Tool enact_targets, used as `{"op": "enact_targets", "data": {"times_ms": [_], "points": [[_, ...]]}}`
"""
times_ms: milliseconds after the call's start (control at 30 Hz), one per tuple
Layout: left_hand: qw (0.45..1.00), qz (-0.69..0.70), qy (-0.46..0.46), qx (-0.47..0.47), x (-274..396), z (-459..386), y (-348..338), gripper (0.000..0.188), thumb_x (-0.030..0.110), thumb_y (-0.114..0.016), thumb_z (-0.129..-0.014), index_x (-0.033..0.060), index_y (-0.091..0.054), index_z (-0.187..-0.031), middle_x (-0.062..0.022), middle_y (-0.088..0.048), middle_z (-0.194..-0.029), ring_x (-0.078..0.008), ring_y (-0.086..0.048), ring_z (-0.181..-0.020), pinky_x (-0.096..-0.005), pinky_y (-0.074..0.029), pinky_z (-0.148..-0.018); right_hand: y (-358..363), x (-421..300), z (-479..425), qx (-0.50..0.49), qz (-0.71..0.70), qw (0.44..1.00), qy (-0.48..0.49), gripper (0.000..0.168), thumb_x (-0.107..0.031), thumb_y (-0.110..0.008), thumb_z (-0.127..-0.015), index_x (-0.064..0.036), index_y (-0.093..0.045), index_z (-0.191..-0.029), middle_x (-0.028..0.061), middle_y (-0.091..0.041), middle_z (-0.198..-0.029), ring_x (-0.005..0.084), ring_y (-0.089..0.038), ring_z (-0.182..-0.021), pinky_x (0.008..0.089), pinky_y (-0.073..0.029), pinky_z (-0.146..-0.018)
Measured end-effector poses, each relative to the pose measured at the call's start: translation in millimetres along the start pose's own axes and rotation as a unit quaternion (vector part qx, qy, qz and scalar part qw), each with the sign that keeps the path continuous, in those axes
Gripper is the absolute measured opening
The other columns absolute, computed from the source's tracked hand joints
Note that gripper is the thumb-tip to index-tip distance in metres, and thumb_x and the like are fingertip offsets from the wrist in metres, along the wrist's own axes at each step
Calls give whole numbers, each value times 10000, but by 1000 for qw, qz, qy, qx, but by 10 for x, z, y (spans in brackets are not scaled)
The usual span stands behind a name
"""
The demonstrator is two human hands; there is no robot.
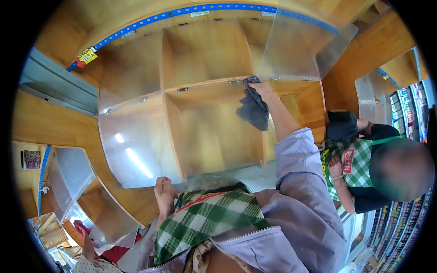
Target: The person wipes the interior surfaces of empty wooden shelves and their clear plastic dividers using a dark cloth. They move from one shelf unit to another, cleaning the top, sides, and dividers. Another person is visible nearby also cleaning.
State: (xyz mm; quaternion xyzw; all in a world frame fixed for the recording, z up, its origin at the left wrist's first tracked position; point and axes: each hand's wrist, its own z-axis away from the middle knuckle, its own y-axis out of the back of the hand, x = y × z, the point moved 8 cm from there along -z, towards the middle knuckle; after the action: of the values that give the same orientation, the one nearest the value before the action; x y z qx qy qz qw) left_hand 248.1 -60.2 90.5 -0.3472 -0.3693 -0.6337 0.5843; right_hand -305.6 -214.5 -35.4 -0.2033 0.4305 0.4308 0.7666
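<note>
My right hand (263, 90) is shut on a dark grey cloth (254, 114). It is at the wooden ledge (213, 83) between the upper and lower compartments, and the cloth's loose end hangs over the lower middle compartment (211, 136). Low in the view, my left hand (164, 192) has its fingers curled beside the bottom edge of a clear plastic door (136, 150). Whether the fingers grip that edge cannot be told. A raised clear panel (293, 44) leans across the upper right compartments.
A co-worker in a green checked apron (358, 163) stands close on my right, holding a dark cloth (341, 126). Another person's arm (88, 245) shows at lower left, near more clear-doored bins (102, 204). A blue perforated strip (218, 7) with price tags runs along the top.
</note>
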Motion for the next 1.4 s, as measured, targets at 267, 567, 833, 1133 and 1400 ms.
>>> {"op": "enact_targets", "data": {"times_ms": [267, 567, 833, 1133, 1400], "points": [[1000, 25, 5, 16, 142, 24, -56, 155, 146, -434, -976, 15, -481, -909, -22, -424, -687, -93, -368, -458, -262, -333, -419, 470, 667, 1769, -25, 10, 998, -63, 268, -162, -700, -817, 75, -673, -939, 127, -676, -866, 202, -628, -735, 342, -496, -671], [999, 36, 0, 19, 177, 43, -96, 166, 149, -424, -985, 12, -487, -915, -12, -418, -668, -94, -369, -459, -266, -341, -432, 593, 616, 3046, -72, -22, 995, -69, 206, -61, -675, -815, 60, -652, -981, 96, -682, -872, 192, -648, -725, 316, -519, -683], [1000, -9, -16, 4, 130, -20, -52, 161, 139, -408, -987, 13, -490, -928, -12, -416, -597, -97, -355, -401, -275, -371, -430, 205, 30, 585, -6, -12, 1000, 23, 289, -207, -739, -806, 72, -678, -857, 98, -669, -798, 173, -614, -676, 340, -482, -602], [999, 11, 6, 46, 67, 61, 38, 167, 159, -431, -982, 28, -497, -903, 18, -346, -500, -95, -342, -385, -264, -343, -400, 327, 408, 1954, -22, 37, 999, 7, 270, -182, -670, -857, 38, -655, -1014, 70, -672, -898, 163, -618, -771, 320, -500, -711], [999, 24, 1, 36, 24, 18, 21, 168, 150, -441, -976, 27, -520, -894, 10, -385, -545, -91, -362, -402, -266, -320, -378, 1070, 202, 3347, -168, 515, 831, 129, 324, -144, -711, -772, 44, -639, -1026, 108, -689, -898, 161, -647, -827, 328, -486, -792]]}}
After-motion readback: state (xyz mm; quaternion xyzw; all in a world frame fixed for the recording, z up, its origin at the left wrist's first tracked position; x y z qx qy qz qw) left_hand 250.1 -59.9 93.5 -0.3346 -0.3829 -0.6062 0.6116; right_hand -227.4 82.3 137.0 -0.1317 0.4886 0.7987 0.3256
